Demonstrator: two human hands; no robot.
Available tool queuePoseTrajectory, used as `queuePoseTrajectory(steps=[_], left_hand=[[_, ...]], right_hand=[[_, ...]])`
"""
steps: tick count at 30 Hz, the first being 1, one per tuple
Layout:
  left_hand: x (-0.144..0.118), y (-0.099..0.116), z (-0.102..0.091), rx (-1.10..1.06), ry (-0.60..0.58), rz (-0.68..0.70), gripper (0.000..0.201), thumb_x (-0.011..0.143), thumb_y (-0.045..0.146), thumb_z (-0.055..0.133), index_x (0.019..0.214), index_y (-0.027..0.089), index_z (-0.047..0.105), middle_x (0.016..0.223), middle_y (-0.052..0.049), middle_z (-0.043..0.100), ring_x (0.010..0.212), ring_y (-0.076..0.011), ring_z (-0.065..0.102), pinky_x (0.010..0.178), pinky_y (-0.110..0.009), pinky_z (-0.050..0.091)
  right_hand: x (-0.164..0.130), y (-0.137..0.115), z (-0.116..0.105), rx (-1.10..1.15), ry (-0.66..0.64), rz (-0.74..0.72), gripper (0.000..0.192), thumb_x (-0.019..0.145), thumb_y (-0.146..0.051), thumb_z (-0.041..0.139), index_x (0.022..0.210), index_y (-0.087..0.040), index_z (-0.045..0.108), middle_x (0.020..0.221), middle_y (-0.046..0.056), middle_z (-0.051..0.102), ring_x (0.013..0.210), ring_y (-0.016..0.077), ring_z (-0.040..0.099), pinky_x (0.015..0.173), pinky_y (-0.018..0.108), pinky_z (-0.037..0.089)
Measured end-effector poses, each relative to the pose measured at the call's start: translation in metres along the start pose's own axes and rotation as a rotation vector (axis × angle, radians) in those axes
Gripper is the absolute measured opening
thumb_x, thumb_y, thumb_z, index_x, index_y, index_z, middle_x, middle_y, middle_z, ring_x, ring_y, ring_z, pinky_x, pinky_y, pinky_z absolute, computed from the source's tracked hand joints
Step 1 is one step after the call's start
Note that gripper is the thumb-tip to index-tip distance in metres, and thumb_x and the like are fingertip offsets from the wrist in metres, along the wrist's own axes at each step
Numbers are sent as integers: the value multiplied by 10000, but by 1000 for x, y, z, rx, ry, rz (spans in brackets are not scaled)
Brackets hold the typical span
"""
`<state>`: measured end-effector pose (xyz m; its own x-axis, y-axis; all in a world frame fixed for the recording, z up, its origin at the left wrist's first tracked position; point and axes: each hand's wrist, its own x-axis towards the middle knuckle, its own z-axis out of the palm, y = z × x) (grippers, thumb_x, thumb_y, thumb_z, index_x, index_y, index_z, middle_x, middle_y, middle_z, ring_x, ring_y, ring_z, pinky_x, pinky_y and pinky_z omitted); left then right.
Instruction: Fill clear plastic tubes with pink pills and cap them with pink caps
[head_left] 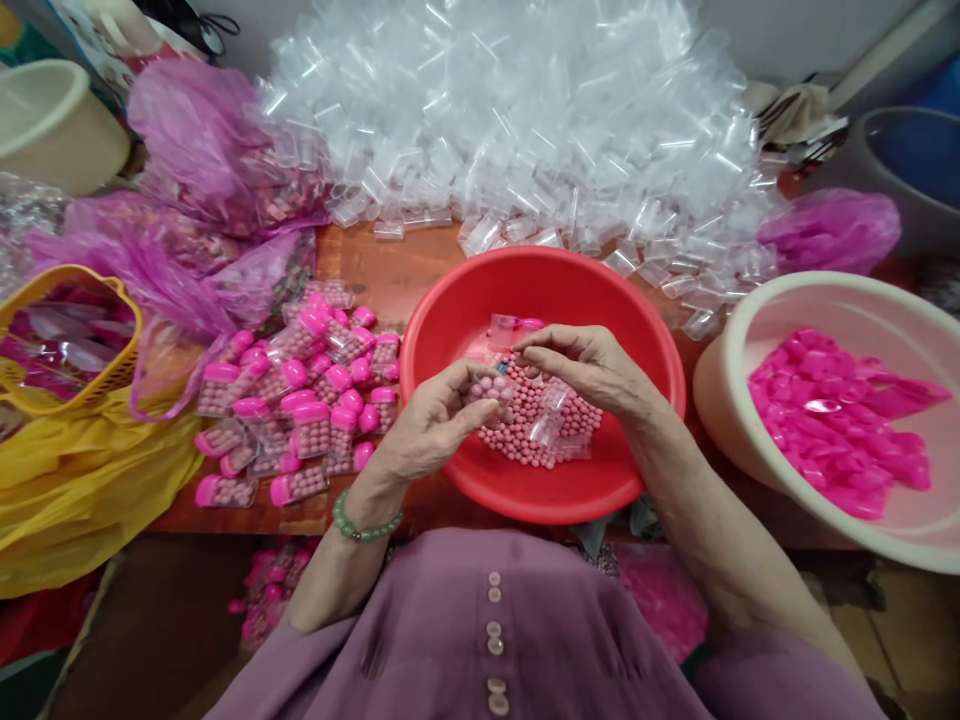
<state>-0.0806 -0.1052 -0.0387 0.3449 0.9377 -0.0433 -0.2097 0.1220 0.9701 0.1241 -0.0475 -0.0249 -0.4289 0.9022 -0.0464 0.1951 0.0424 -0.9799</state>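
Over the red basin (pixel 540 500), my left hand (pixel 442 410) is closed around a small clear container of pink beads (pixel 491 390). A green bead bracelet (pixel 367 520) circles my left wrist. My right hand (pixel 592 365) is bent in a pinch just right of the container's top; whatever its fingertips hold is too small or hidden to name. Below both hands lie loose pink beads (pixel 525 440) in the basin, with a few clear empty containers (pixel 553 428) among them. One pink cap (pixel 531 324) shows near the basin's far side.
Filled pink-capped containers (pixel 307 420) are piled left of the basin. A large heap of clear containers (pixel 510 120) covers the back. To the right stands a cream tub (pixel 727 400) of pink caps (pixel 840 420). A yellow basket (pixel 112 350) and purple bags (pixel 202 240) sit left.
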Motion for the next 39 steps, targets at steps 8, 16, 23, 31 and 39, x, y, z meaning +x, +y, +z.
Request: queuePoseTrajectory(steps=[8, 16, 23, 31, 39], left_hand=[[3, 5, 0, -97, -23, -36, 211, 857, 239, 689, 1039, 155, 621, 906, -45, 701, 841, -135, 675, 786, -243, 558], [9, -2, -10, -261, -49, -83, 387, 787, 170, 745, 1153, 158, 617, 1101, -95, 723, 1036, -210, 698, 964, -331, 533], [13, 1, -17, -365, -99, -96, 444, 749, 158, 772, 1169, 158, 628, 1110, -100, 720, 1039, -215, 702, 990, -341, 524], [14, 3, -10, -112, -24, -34, 215, 852, 347, 702, 923, 154, 637, 817, -26, 675, 729, -108, 650, 687, -218, 558], [18, 7, -20, 18, 111, 29, 264, 813, 386, 738, 913, 158, 650, 828, -29, 695, 791, -148, 694, 752, -274, 587]], right_hand=[[1, 4, 2, -103, -31, -8, 214, 857, -353, 647, 914, -161, 721, 780, 14, 678, 702, 126, 576, 682, 275, 447], [2, 6, 3, -137, -72, -8, 214, 878, -360, 629, 928, -173, 720, 864, 31, 718, 788, 154, 624, 747, 297, 479], [2, 7, 3, -250, 7, -19, 242, 880, -368, 609, 950, -168, 725, 875, 40, 727, 775, 159, 621, 759, 313, 475], [5, 5, -2, -266, 214, -27, 216, 824, -367, 649, 865, -164, 712, 778, 24, 689, 708, 143, 577, 689, 287, 464], [15, 12, -22, -572, 108, 35, 216, 886, -315, 567, 933, -151, 699, 830, 49, 706, 734, 157, 607, 694, 278, 439]])
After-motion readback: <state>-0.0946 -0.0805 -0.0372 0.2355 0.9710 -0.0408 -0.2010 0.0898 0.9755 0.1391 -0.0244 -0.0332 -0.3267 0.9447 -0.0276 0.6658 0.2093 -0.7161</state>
